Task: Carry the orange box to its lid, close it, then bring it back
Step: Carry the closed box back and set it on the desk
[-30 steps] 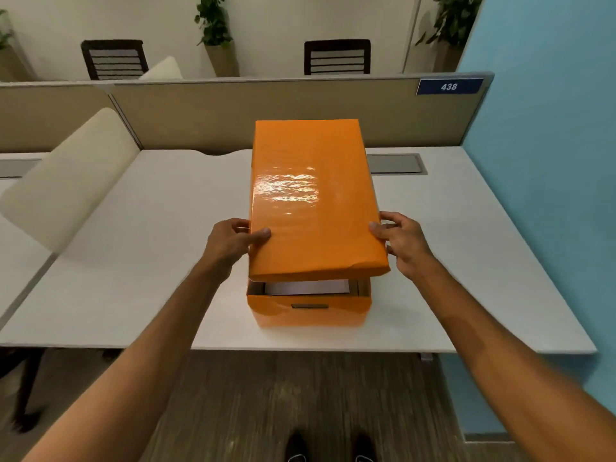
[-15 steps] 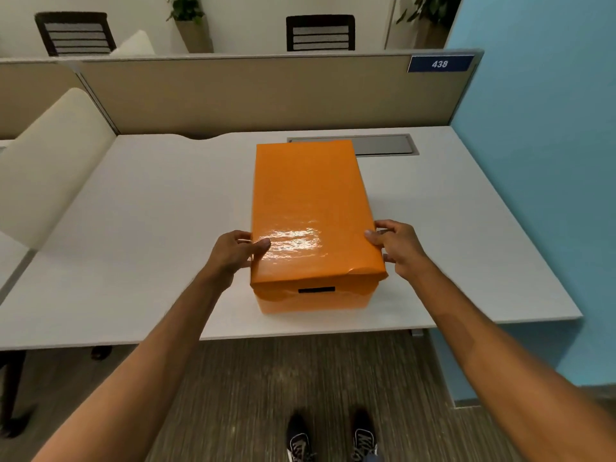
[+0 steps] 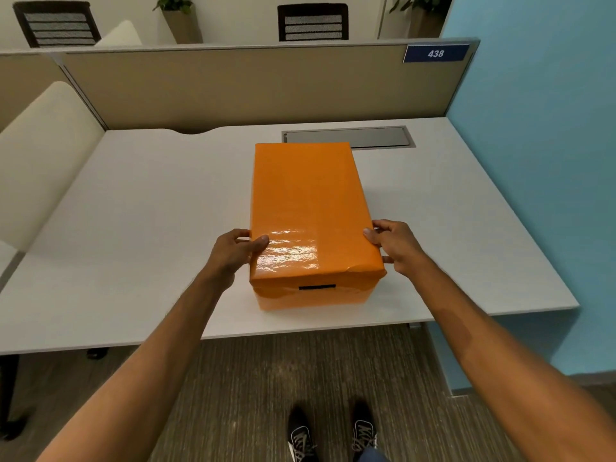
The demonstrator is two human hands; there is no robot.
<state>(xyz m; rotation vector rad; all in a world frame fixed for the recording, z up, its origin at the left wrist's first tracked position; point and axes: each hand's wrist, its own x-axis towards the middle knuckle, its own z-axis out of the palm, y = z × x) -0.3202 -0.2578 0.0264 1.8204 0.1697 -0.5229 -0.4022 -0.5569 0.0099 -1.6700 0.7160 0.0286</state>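
Lid (image 3: 308, 208) sits down over the orange box (image 3: 313, 296) on the white desk (image 3: 140, 208), covering it along its whole length; only the near end wall of the box, with its dark handle slot (image 3: 317, 287), shows below the lid's skirt. Near right corner of the lid is creased and looks slightly raised, so I judge the closing step nearly done but that corner not confirmed seated.

Position: box lies straight ahead of me, close to the desk's near edge, with a grey cable hatch (image 3: 348, 137) just beyond its far end. Long axis runs away from me, toward the partition.

Hands: my left hand (image 3: 233, 251) is wrapped on the left edge of the lid near the close end, thumb on top, fingers down the side. My right hand (image 3: 395, 246) mirrors it on the right edge. Both are gripping the lid rather than the box body. Neither hand is nearer; they flank the short axis evenly.

Assessment: carrying it back calls for a hold beneath the lid skirt. Lifting by the lid alone risks pulling it off.
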